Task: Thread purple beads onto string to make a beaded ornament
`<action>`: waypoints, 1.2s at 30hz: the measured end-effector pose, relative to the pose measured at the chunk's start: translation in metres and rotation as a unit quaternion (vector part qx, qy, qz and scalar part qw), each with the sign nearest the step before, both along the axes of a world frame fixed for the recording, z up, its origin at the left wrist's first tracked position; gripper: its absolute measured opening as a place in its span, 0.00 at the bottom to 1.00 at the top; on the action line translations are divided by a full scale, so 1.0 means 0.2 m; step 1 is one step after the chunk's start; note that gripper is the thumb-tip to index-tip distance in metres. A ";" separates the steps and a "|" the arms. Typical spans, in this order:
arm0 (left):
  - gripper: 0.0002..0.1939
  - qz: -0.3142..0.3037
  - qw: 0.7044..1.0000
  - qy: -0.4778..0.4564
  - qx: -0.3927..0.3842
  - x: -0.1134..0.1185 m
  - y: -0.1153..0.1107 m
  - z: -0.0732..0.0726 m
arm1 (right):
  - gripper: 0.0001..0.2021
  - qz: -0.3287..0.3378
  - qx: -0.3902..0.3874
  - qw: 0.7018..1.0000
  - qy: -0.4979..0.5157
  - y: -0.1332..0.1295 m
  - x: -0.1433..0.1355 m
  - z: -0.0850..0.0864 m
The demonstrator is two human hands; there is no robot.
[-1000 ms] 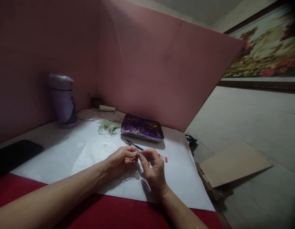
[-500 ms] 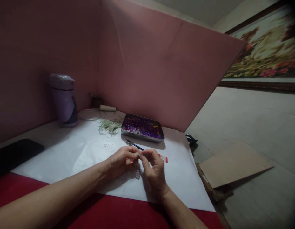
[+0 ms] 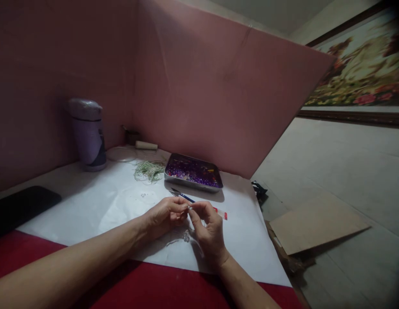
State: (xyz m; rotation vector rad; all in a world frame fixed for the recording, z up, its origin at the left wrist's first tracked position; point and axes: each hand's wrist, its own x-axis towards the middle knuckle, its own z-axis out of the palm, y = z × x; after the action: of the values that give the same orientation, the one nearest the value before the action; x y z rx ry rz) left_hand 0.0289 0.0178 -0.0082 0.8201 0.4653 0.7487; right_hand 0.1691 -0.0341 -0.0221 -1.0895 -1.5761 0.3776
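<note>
Fingertips of my left hand [image 3: 169,212] and my right hand [image 3: 207,227] meet above the white sheet [image 3: 86,210], both pinched closed. Between them is a tiny, shiny clear bead [image 3: 190,208], mostly covered by the fingers. Below the hands, a small cluster of clear beads [image 3: 186,235] shows with a thin, pale strand; whether it hangs or lies on the sheet I cannot tell. Just beyond the fingertips lie pointed tweezers or pliers with blue handles [image 3: 185,197], partly hidden. A red-and-white packet [image 3: 221,213] sits behind my right hand.
A metal tray [image 3: 194,185] of purple beads stands at the back, beside tangled green thread [image 3: 149,171]. Few clear beads [image 3: 143,195] lie left of centre. A purple bottle [image 3: 87,137], a black phone-like slab [image 3: 28,206] and pink boards [image 3: 218,94] border the work area.
Both hands keep their pinch at nearly the same place, with slight finger movement. The clear bead cluster below has shifted a little, and the view has moved slightly.
</note>
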 end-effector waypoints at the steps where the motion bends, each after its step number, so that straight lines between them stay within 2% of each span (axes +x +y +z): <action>1: 0.04 -0.001 1.000 0.000 -0.001 0.00 0.00 0.00 | 0.03 -0.003 0.003 1.000 -0.004 0.00 0.00 0.00; 36: 0.07 0.006 1.000 0.012 0.016 0.01 -0.01 0.01 | 0.02 -0.017 0.010 1.000 -0.002 0.00 -0.01 0.01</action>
State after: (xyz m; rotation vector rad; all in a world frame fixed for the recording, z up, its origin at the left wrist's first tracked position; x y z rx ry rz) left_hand 0.0305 0.0164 -0.0072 0.8574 0.4822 0.7595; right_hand 0.1676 -0.0348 -0.0209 -1.1017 -1.5595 0.3356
